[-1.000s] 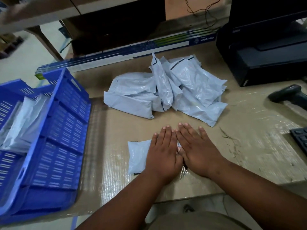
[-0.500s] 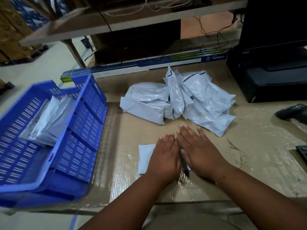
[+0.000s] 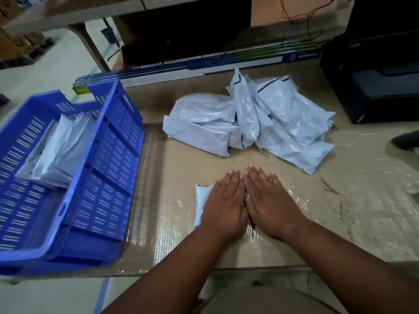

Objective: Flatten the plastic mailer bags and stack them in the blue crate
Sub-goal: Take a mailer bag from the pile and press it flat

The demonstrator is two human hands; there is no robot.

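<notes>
A small pale grey mailer bag (image 3: 201, 200) lies flat on the cardboard-covered table (image 3: 340, 211), and only its left part shows. My left hand (image 3: 223, 205) and my right hand (image 3: 269, 200) rest palm-down on it side by side, fingers straight, gripping nothing. Behind them is a loose pile of several puffy mailer bags (image 3: 260, 123). The blue crate (image 3: 108, 177) stands to the left, with a few flattened bags (image 3: 59, 150) stacked inside near its far end.
A black printer (image 3: 374, 75) stands at the back right. A long blue-and-white carton (image 3: 204, 64) lies along the table's back edge. A dark handheld scanner (image 3: 405, 139) is at the right edge. The table's front edge runs just below my wrists.
Both hands stay flat on the same bag, with barely any shift. The head camera has swung, so more of the crate shows on the left.
</notes>
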